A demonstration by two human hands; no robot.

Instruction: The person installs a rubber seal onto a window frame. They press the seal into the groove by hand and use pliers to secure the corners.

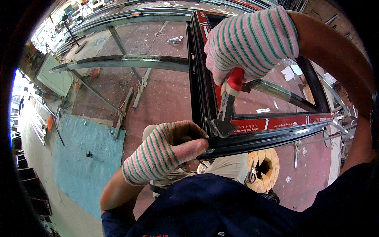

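A black metal window frame (195, 85) lies in front of me, its near left corner close to my body. Wearing a striped glove, my left hand (160, 148) closes at that corner, thumb and fingers around its edge; anything small between them is hidden. My right hand (252, 43), gloved alike, is wrapped round the red handle of a hammer (227, 106). The hammer points down, its metal head just right of my left fingertips, over the corner. Whether the head touches the frame is hard to tell. Red printed protective film (272, 122) covers the frame's inner face.
Metal support bars (122, 61) extend left of the frame on thin legs. Below my right side stands a yellow-brown roll (268, 170) with scissors (250, 175) on it. A blue-green sheet (90, 158) covers floor at the left. Metal profiles lie at the far side.
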